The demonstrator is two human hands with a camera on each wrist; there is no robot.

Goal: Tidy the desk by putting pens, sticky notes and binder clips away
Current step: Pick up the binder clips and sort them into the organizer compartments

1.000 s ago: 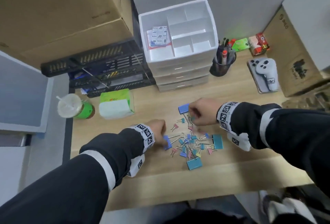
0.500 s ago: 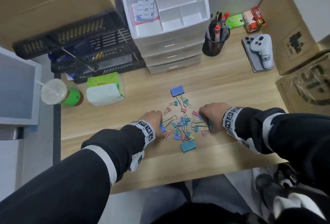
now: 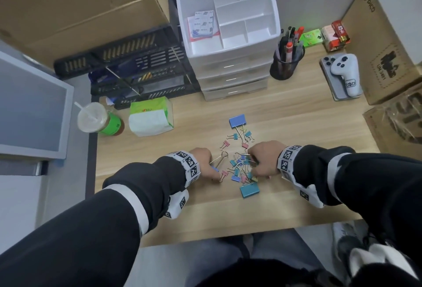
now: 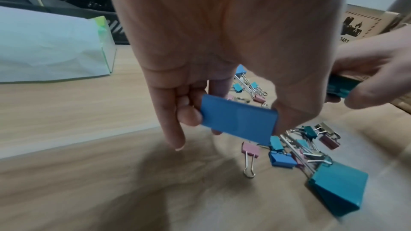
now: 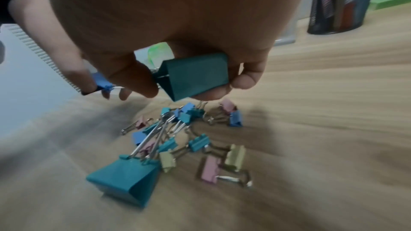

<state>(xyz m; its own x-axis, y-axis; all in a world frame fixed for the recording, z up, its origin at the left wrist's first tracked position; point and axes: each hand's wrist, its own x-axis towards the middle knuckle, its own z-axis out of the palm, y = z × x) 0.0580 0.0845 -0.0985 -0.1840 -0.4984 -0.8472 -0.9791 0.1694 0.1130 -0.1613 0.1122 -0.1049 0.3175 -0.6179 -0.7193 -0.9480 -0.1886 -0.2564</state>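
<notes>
We see a pale wood-grain desk [image 3: 296, 113], smooth and matt. On it, binder clips [image 3: 239, 168] with painted bodies and shiny wire metal handles; the blue clip [image 4: 239, 122] looks matt, the teal clip [image 5: 196, 76] faintly satin. Behind stand a glossy white plastic drawer unit [image 3: 228, 62], a black metal mesh pen cup [image 3: 284, 67], brown cardboard boxes [image 3: 68, 8] and a soft plastic-wrapped tissue pack [image 3: 150, 120].

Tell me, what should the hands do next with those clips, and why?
Probably lift both clips and carry them to the white drawer organizer. The left hand already grips a big blue clip, the right hand grips a big teal clip, and the organizer's open compartments look free. Many small clips still lie on the desk.
</notes>
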